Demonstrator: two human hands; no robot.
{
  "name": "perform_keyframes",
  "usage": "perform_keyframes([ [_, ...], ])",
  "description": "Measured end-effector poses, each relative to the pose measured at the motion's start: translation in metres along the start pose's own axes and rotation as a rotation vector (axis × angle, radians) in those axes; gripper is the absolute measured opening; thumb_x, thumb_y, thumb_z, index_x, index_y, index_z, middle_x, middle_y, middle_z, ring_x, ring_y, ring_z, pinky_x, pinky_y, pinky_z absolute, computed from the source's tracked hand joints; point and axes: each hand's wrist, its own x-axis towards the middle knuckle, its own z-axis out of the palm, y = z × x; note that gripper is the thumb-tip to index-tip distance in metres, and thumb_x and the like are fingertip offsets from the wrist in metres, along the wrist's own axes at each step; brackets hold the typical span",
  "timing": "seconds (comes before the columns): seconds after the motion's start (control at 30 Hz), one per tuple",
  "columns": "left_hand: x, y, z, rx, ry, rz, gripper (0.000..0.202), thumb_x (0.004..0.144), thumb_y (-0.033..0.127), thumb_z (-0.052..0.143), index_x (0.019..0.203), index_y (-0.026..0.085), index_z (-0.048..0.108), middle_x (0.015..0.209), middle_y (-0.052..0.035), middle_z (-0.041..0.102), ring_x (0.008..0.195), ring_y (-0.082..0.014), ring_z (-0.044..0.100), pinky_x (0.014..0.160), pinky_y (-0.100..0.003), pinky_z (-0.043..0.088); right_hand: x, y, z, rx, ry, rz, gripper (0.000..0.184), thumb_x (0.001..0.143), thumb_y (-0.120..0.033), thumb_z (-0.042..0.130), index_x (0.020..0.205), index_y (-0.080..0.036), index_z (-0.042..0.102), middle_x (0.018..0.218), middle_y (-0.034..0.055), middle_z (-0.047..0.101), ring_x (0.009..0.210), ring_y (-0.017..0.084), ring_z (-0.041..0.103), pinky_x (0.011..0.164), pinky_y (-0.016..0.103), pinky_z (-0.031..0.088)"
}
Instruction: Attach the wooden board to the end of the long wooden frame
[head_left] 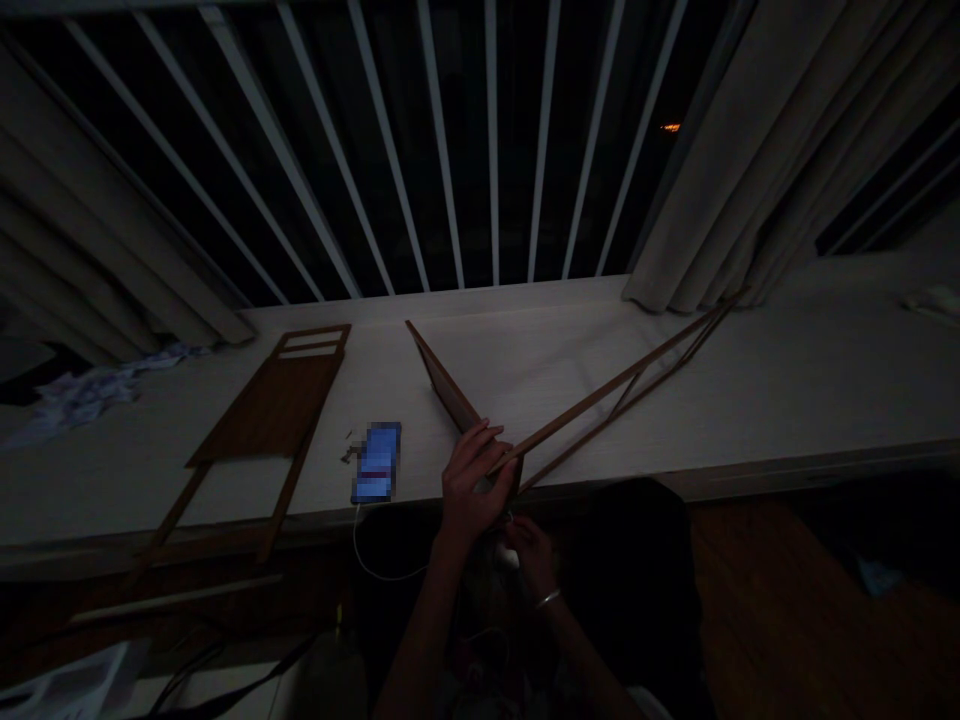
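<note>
From where I'm steering, this reads as a room in a home at night: floor-length beige fabric curtains frame white vertical window bars, above a wide pale wood-grain ledge and a brown wooden floor.

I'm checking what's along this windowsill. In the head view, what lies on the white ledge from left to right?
Crumpled white paper → slatted wooden frame → phone → V-shaped wooden frame → white cloth

A phone is lying on the tabletop between a wooden frame on the left and a second wooden frame on the right, while curtains are hanging behind them.
</note>
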Motion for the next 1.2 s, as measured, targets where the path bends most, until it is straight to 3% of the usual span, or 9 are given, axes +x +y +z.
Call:
perform_keyframes([
  [0.23, 0.0, 0.0, 0.0, -0.013, 0.005, -0.002, 0.015, 0.073, 0.016, 0.057, 0.088, 0.017, 0.061, 0.103, -0.0074, 0.06, 0.109, -0.0218, 0.048, 0.091, -0.043, 0.042, 0.0, 0.002, 0.002, 0.006, -0.027, 0.051, 0.045, 0.057, -0.055, 0.064, 0.077, -0.015, 0.062, 0.068, 0.0072, 0.068, 0.06, 0.02, 0.063, 0.054, 0.031, 0.05],
  [0.67, 0.001, 0.002, -0.002, 0.002, -0.01, -0.002, 0.014, 0.074, 0.017, 0.056, 0.087, 0.017, 0.061, 0.103, -0.0078, 0.06, 0.109, -0.0222, 0.048, 0.091, -0.043, 0.042, -0.005, -0.005, 0.003, -0.106, 0.027, -0.027, 0.046, 0.062, -0.057, 0.058, 0.083, -0.016, 0.063, 0.059, 0.0053, 0.065, 0.049, 0.018, 0.059, 0.045, 0.027, 0.046],
  [0.87, 0.001, 0.001, -0.001, 0.007, -0.006, -0.004, 0.014, 0.074, 0.016, 0.057, 0.087, 0.018, 0.061, 0.103, -0.0071, 0.06, 0.109, -0.0217, 0.048, 0.091, -0.043, 0.042, 0.001, 0.001, -0.004, -0.259, 0.073, -0.105, 0.043, 0.067, -0.054, 0.055, 0.085, -0.016, 0.065, 0.067, 0.0069, 0.067, 0.06, 0.02, 0.062, 0.057, 0.031, 0.049],
  [1.2, 0.001, 0.001, -0.001, -0.002, -0.017, 0.004, 0.014, 0.075, 0.018, 0.055, 0.087, 0.017, 0.061, 0.103, -0.0079, 0.06, 0.109, -0.0225, 0.048, 0.09, -0.043, 0.043, 0.003, -0.016, -0.008, -0.218, 0.097, -0.183, 0.036, 0.069, -0.046, 0.057, 0.09, -0.018, 0.064, 0.09, 0.0076, 0.067, 0.084, 0.021, 0.061, 0.077, 0.034, 0.047],
])
